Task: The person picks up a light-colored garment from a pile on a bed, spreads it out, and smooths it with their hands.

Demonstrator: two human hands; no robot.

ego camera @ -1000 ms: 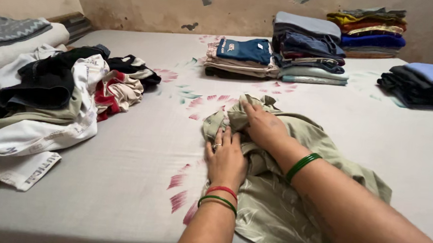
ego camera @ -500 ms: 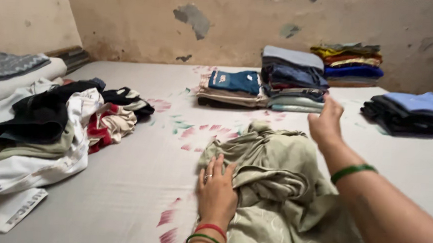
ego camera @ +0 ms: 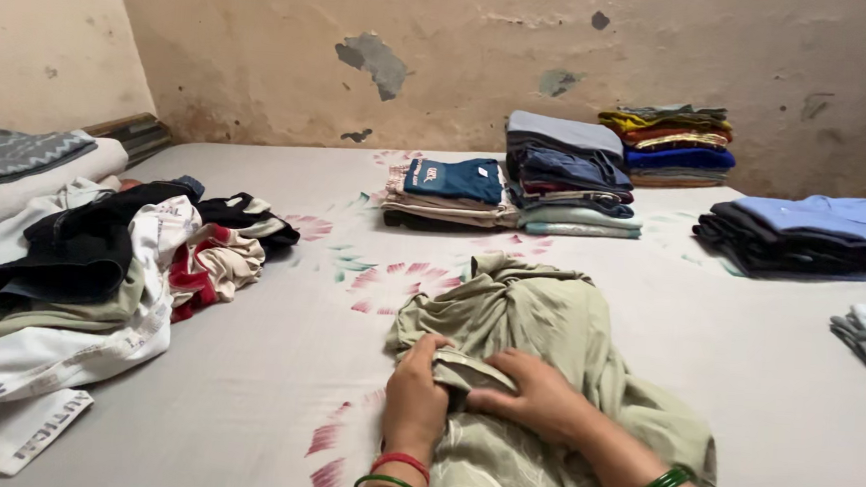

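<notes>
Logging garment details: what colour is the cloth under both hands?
Pale olive green garment with a faint leafy print, under the left hand and right hand; head view.

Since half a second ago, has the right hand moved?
Yes. The right hand has come down and back toward the person, away from the folded stacks by the wall, and now rests on the olive-green garment beside the left hand.

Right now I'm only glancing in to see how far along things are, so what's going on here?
A person has both hands on a crumpled olive-green garment on the bed. The left hand and right hand pinch a folded edge. Unfolded clothes are heaped to the left; folded stacks sit by the wall.
</notes>
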